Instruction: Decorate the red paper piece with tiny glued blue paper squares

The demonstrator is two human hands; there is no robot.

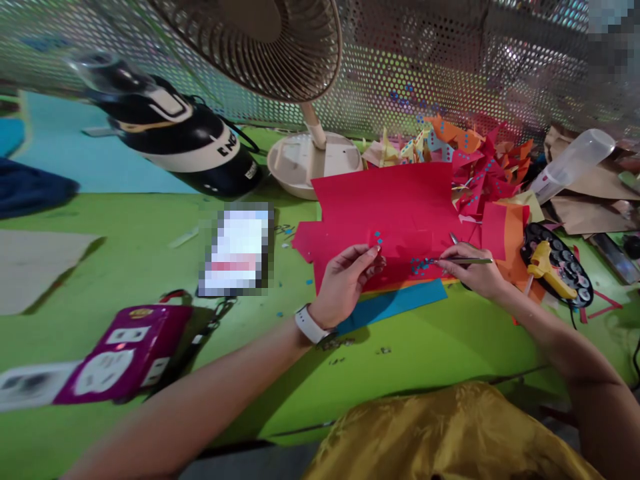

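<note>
My left hand (353, 273), with a white watch on its wrist, pinches the edge of a narrow red paper strip (405, 241) that carries a few small blue pieces. My right hand (467, 267) holds a thin metal tool (475, 261), its tip close to a little pile of blue paper bits (421, 266). Both hands are over large red sheets (385, 193) on the green table. Below them lies a blue paper strip (400, 305).
A phone (237, 250), purple pouch (127, 347) and black bottle (190, 140) are on the left. A fan (315, 163) stands behind the sheets. To the right are colored scraps (480, 167), a yellow glue gun (547, 270) on a black tray and a clear bottle (575, 163).
</note>
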